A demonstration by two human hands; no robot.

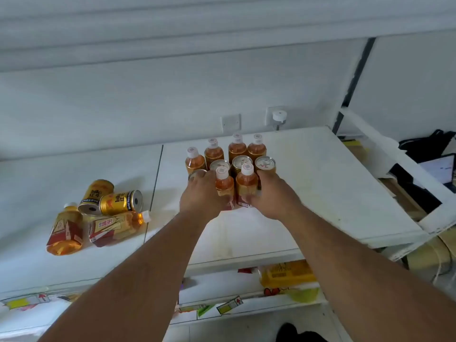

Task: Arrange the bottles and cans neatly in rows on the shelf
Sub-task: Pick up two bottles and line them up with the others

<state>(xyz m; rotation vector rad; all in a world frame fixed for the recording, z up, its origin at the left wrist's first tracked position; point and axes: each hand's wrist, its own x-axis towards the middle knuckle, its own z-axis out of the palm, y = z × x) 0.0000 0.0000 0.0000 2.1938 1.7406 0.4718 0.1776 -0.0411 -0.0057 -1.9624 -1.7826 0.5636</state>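
Note:
Upright amber tea bottles with white caps stand in a back row (237, 147) on the white shelf (320, 188). A row of gold cans (242, 162) stands in front of them. Two more bottles stand at the front. My left hand (201, 195) wraps the left front bottle (224, 181), with its fingers also against a can (197, 174). My right hand (271, 193) grips the right front bottle (246, 182). At the left lies a loose pile: two gold cans (121, 201) on their sides and two tipped bottles (65, 229).
A wall with two sockets (276, 116) rises right behind the rows. The shelf's right edge drops to a white frame (404, 169) and cluttered boxes. A lower shelf (246, 302) holds a yellow pack (287, 274) and price tags.

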